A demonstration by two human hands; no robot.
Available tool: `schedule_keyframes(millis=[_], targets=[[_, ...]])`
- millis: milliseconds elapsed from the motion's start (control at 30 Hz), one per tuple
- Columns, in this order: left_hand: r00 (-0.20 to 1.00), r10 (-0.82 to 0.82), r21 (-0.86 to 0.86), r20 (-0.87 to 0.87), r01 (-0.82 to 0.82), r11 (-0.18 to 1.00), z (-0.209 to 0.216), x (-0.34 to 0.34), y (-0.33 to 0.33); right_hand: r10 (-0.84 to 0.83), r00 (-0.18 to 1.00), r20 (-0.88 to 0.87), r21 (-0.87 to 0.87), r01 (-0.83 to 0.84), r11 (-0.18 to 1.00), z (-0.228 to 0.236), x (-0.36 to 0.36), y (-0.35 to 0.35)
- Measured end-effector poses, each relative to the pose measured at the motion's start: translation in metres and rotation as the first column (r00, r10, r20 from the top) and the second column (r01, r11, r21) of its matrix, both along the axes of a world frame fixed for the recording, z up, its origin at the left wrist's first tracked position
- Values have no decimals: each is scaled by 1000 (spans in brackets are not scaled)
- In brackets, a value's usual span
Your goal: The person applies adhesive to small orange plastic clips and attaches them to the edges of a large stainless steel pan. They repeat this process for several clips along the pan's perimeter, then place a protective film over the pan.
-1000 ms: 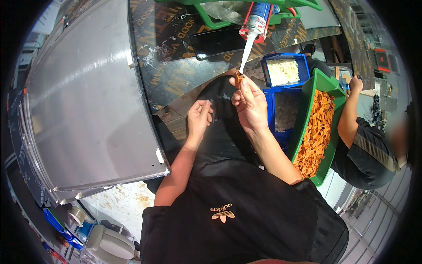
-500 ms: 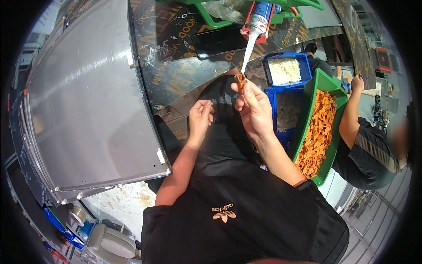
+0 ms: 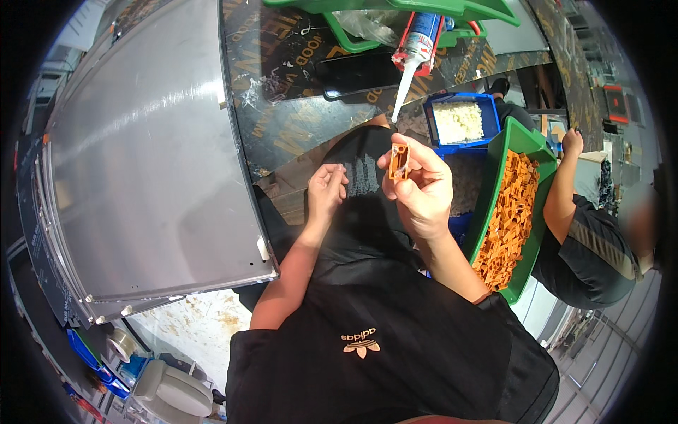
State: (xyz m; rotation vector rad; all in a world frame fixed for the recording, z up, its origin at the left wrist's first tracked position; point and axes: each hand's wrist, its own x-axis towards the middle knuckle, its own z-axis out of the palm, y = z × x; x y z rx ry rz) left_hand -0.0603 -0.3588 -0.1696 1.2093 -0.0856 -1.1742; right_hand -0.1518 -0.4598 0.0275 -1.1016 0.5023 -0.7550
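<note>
Between the thumb and fingers of my right hand [image 3: 426, 192] is a small orange plastic piece [image 3: 399, 164], hollow, with clear or whitish stuff on it. Just beyond it, the white nozzle [image 3: 405, 90] of a sealant cartridge [image 3: 424, 34] points down toward the piece, its tip apart from it. The cartridge rests in a red holder at the table's edge. My left hand [image 3: 327, 191] hovers over my lap, thumb and fingers pinched together; whether anything small is between them is hidden. On my right stands a green bin [image 3: 483, 194] full of similar orange pieces [image 3: 510, 219].
A large grey metal panel [image 3: 155, 162] lies on my left. Beyond my knees, a dark printed board table [image 3: 282, 127] carries a black phone-like slab [image 3: 357, 76] and green baskets [image 3: 462, 10]. A blue box [image 3: 431, 124] holds pale pieces. A co-worker [image 3: 590, 247] sits at right.
My right hand has drawn the orange piece back from the nozzle tip and turned it, so its hollow side shows. My left hand has barely moved.
</note>
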Motion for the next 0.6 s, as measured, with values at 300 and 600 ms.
schedule_keyframes(millis=[300,600], targets=[[999,-29,7,32,29,1000,3,0,1,144,988,59,111,-150,982,10,-2,9],[999,-49,-30,23,50,998,3,0,4,159,981,-107,-165,-175,971,29,9,16]])
